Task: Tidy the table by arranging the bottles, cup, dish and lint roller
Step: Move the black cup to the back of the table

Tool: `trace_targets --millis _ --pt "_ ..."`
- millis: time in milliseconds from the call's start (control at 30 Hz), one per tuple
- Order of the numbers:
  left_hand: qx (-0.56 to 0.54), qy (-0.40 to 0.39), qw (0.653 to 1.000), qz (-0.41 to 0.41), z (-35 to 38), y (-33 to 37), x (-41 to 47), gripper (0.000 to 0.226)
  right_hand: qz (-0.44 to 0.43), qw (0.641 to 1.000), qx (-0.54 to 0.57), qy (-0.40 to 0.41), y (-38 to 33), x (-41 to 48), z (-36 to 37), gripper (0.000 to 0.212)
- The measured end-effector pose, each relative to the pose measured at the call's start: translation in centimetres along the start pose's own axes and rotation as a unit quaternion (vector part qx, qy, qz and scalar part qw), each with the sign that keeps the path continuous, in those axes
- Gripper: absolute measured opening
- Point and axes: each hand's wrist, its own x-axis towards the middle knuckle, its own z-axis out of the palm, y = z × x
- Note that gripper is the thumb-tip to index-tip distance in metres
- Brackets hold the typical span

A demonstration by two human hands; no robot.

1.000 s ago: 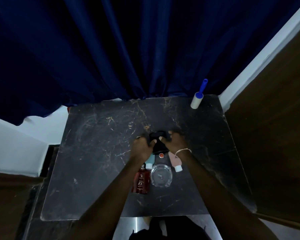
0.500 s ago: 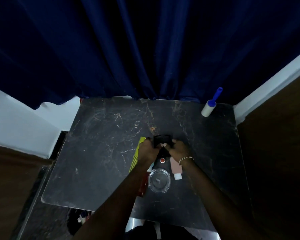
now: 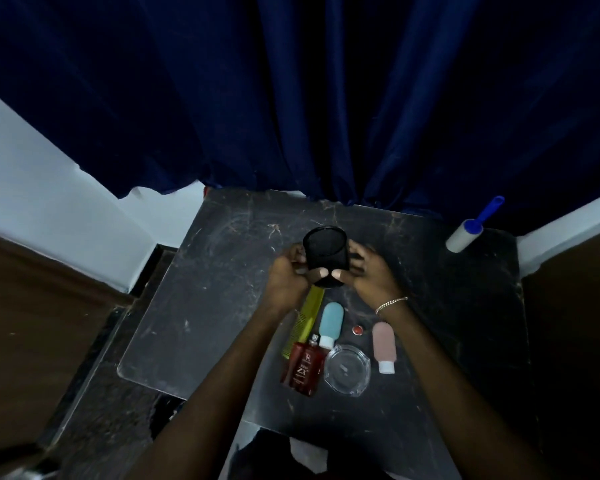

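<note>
Cup [image 3: 326, 256] sits upright between both my hands, fingers [image 3: 336, 273] wrapped around it; bottles lie nearer me.

Cup [image 3: 325, 255] between my hands: black. Table [image 3: 201, 306]: black, marbled with pale and rust-coloured veins. Lint roller [image 3: 465, 233]: white roll, blue handle. Comb [image 3: 303, 322]: yellow-green. Bottles: one light blue [image 3: 330, 320] with white cap; one pale pink [image 3: 383, 342] with white cap; one dark red [image 3: 303, 370] with pale lettering. Dish [image 3: 347, 370]: clear glass. Small round cap [image 3: 356, 329]: red. Curtain [image 3: 291, 98]: deep navy blue. Bracelet [image 3: 390, 304] on my right wrist: silver-toned chain.
</note>
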Motion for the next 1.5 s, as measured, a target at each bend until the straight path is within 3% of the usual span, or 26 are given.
trace_targets --millis 133,367,733,1200,1500 --pt "0.03 0.007 0.999 0.026 -4.1 0.0 1.8 0.06 -0.018 1.0 -0.012 -0.013 -2.2 2.4 3.7 0.074" --pt "0.061 0.001 0.997 0.038 -12.1 -1.6 6.9 0.058 0.0 1.0 -0.015 -0.015 -4.7 8.1 11.7 0.079" --pt "0.127 -0.04 0.989 0.057 -22.3 -6.4 17.6 0.077 -0.015 1.0 -0.022 -0.004 -4.4 19.9 23.9 0.078" --pt "0.137 -0.062 0.987 0.058 -25.4 -11.4 24.4 0.082 -0.031 0.985 -0.172 -0.016 -4.7 26.0 28.3 0.077" --pt "0.148 -0.067 0.984 0.076 -26.0 -13.5 25.3 0.08 0.044 0.984 -0.173 -0.025 -3.8 26.8 30.0 0.072"
